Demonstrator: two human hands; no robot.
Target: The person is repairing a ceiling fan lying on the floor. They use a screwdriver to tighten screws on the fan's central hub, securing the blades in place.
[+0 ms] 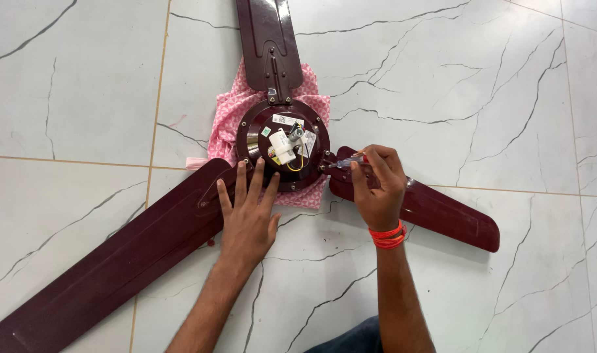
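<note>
Maroon ceiling fan (282,140) lies motor-up on pink cloth (228,117), frame centre, on the marble floor (82,78). Left hand (249,212) flat, fingers spread, bracing hub rim. Right hand (377,186) pinching screwdriver (348,161) at blade screw. Best kept square to screw, hub pinned.

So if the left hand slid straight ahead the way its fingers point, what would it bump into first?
Probably the maroon motor housing: the left hand lies flat, fingertips already at its rim, pointing toward the white capacitor at the centre.

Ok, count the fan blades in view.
3. One blade points up from the motor hub, one runs lower left under the left hand, one lower right beneath the right hand.
</note>
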